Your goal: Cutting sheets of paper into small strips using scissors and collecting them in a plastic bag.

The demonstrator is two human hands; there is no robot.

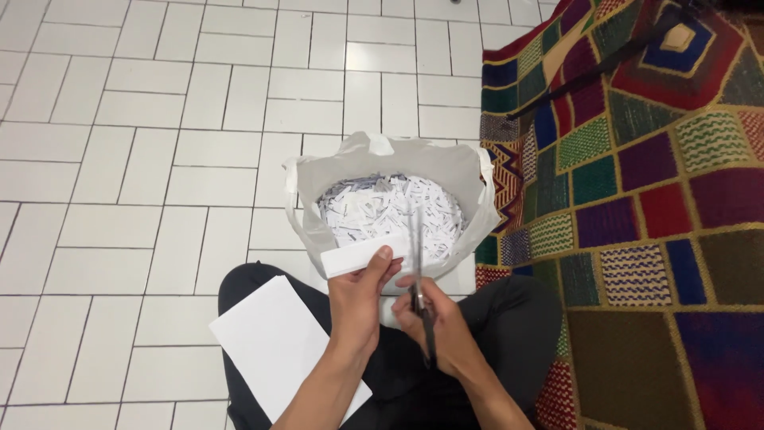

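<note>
We cannot see the near end of the paper strip (pixel 356 256): our left hand (pixel 360 301) covers it. The scissors (pixel 419 280) are blurred, their handles buried in our right hand (pixel 440 325). The shredded paper (pixel 390 211) is too fine to tell piece from piece. The bag (pixel 334 171) hides its own bottom. The patchwork blanket (pixel 637 199) runs off the right edge, and both our forearms leave the bottom edge.

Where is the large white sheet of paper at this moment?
In the head view, the large white sheet of paper lies lower left on the person's knee, beside the left hand that holds a folded paper strip.
</note>
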